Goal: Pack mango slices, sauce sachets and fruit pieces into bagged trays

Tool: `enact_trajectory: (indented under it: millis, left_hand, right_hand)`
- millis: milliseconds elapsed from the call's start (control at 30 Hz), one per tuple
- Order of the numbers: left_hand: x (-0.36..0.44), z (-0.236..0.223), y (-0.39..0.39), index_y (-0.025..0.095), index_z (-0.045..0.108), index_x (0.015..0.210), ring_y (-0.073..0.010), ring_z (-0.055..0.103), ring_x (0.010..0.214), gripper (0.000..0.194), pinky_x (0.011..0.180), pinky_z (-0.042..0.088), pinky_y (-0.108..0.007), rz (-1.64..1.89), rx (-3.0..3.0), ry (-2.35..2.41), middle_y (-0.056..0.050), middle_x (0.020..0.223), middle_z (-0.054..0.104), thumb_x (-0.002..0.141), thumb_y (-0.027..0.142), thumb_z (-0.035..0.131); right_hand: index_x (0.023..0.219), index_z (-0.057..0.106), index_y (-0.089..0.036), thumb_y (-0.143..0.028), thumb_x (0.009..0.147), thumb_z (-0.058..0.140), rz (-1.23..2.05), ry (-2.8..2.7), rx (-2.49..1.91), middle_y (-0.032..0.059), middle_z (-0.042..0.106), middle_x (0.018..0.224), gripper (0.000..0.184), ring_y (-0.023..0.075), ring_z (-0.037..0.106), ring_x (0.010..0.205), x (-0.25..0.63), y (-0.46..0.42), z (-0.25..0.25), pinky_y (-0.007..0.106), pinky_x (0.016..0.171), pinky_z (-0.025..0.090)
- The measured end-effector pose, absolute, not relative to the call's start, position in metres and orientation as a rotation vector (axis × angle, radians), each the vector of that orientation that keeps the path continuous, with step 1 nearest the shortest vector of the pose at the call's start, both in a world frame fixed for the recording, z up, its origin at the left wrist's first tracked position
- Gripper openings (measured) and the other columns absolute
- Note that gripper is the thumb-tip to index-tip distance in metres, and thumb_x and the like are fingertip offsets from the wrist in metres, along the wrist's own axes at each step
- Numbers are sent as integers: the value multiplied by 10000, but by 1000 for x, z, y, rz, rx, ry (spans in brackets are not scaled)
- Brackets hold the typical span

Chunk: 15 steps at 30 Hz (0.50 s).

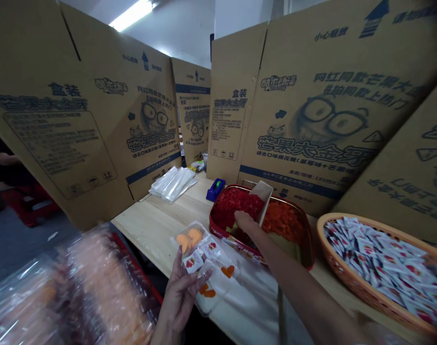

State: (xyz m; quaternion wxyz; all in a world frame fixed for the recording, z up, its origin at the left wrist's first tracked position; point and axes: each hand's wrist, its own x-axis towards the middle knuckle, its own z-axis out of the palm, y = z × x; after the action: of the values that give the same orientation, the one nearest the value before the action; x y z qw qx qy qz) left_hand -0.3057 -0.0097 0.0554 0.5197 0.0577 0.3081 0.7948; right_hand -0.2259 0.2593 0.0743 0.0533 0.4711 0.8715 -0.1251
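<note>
My left hand (182,287) grips a clear plastic package, with fingers and thumb closed at its edge. Inside the package, orange candy pieces (190,238) show at its upper end. Small white sachets with red print (194,261) lie by my fingertips, and flat orange-red heart-shaped pieces (227,271) show in clear plastic beside them. My right hand (246,223) reaches into the left half of a red tin (218,234), among red candy pieces (227,203); its fingers are mostly hidden there. A cardboard divider (263,194) separates these from orange-red pieces (281,220).
An orange basket (326,235) full of white sachets stands at right. Clear bags (173,183) and a blue tape dispenser (216,189) lie at the table's back. Tall cardboard boxes (293,110) wall it in. Plastic-wrapped orange pieces (103,282) sit at lower left. Someone's arm shows at far left.
</note>
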Motion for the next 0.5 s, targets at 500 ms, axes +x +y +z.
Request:
enact_trajectory:
  millis: [500]
  left_hand:
    - [-304,63,-18,363,366,1255,-271,505,1150,752,974,393,-514,1888,218,735,-27,1352,423,649,-4,618]
  right_hand:
    - [1067,552,-132,-313,853,533,-264,2624,1349,80,569,1070,280,178,567,934,-209,254,91,367,798,486]
